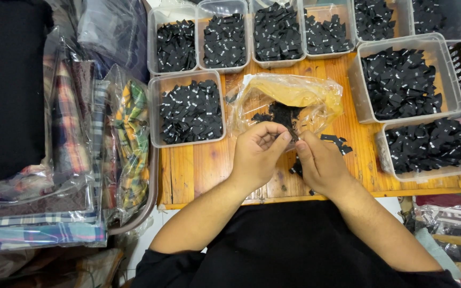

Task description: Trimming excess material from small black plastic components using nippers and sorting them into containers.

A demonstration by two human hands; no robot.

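My left hand [257, 154] and my right hand [321, 162] meet over a small wooden table [193, 170], fingertips pinched together on a small black fabric label [293, 133]. Just behind them lies an open clear plastic bag [294, 93] with a heap of the same black labels [281, 113] inside. A few loose labels [337, 141] lie on the wood by my right hand.
Several clear plastic tubs of black labels ring the table: one at the left [188, 109], a row along the back [225, 37], two at the right [404, 80]. Bagged plaid cloth [81, 160] is stacked left of the table. More bagged cloth [449, 218] sits lower right.
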